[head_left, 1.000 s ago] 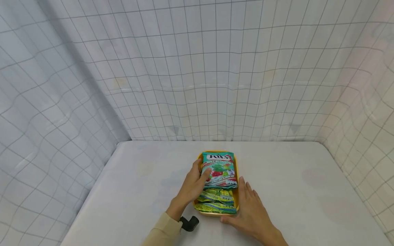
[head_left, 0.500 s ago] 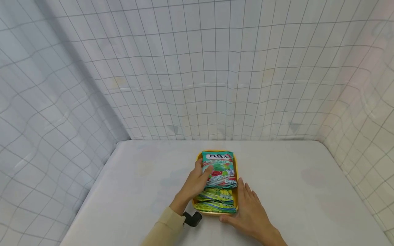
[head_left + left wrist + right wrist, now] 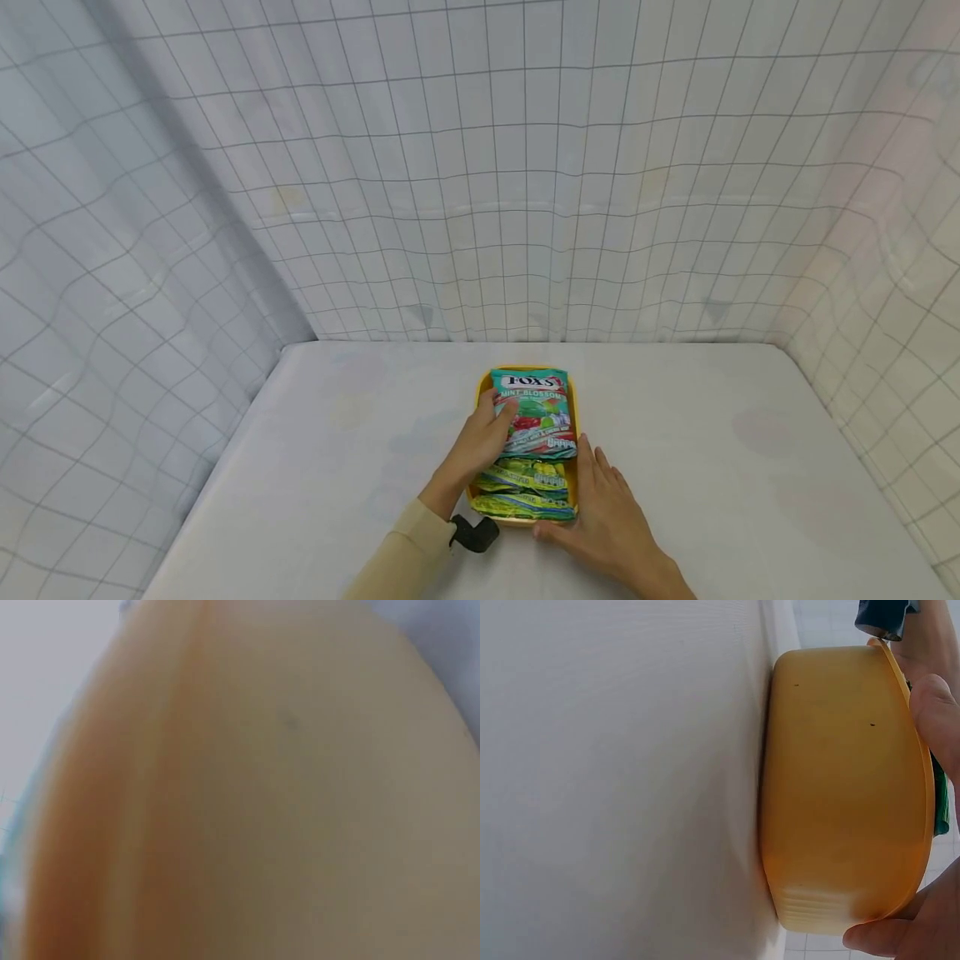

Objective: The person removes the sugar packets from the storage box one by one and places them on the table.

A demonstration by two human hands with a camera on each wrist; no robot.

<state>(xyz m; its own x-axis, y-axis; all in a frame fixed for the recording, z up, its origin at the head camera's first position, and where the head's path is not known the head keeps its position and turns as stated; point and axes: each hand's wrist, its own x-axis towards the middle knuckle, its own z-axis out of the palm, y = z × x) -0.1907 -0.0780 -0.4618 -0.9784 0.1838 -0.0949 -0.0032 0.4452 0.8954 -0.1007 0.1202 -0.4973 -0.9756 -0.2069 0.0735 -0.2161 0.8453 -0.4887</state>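
Observation:
A yellow plastic basket (image 3: 840, 787) stands on the white table. At its far end lies a teal FOX'S Mint Blossom candy bag (image 3: 538, 421), over or against several yellow-green packets (image 3: 525, 503) at the near end. My left hand (image 3: 480, 442) holds the candy bag by its left edge, thumb on top and fingers along the side, partly hidden. My right hand (image 3: 609, 515) rests against the basket's near right corner, its fingers straight along the right wall and its thumb at the near rim. The left wrist view shows only blurred skin and an orange-yellow edge.
A black wrist camera (image 3: 476, 533) sits on the left wrist, close to the basket's near left corner. White cloth walls with a grid pattern (image 3: 525, 208) enclose the back and sides of the white table (image 3: 697, 433).
The left wrist has shifted slightly right and forward, while the left thumb stays on the candy bag. The right hand keeps its place at the basket's corner.

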